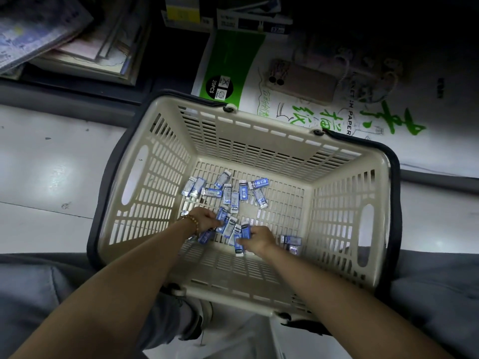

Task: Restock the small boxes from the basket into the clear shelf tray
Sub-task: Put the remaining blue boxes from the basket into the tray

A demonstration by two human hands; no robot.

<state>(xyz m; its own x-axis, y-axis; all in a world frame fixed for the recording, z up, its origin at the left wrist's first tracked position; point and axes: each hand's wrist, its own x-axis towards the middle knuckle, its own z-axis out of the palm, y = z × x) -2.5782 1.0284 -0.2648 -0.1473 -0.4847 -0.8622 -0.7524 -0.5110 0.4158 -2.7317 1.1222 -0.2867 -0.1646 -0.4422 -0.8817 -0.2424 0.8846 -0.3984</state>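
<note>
A beige slotted basket with dark handles stands on the floor below me. Several small blue-and-white boxes lie scattered on its bottom. Both my hands reach down inside it. My left hand, with a bead bracelet on the wrist, grips a bunch of the small boxes. My right hand holds a few more boxes near the basket's front wall. Two loose boxes lie to the right of my right hand. The clear shelf tray is not in view.
A large white and green pack of sketch paper lies behind the basket with a phone on it. Stacked books and pads fill the low shelf at upper left. Pale floor tiles surround the basket; my knees flank it.
</note>
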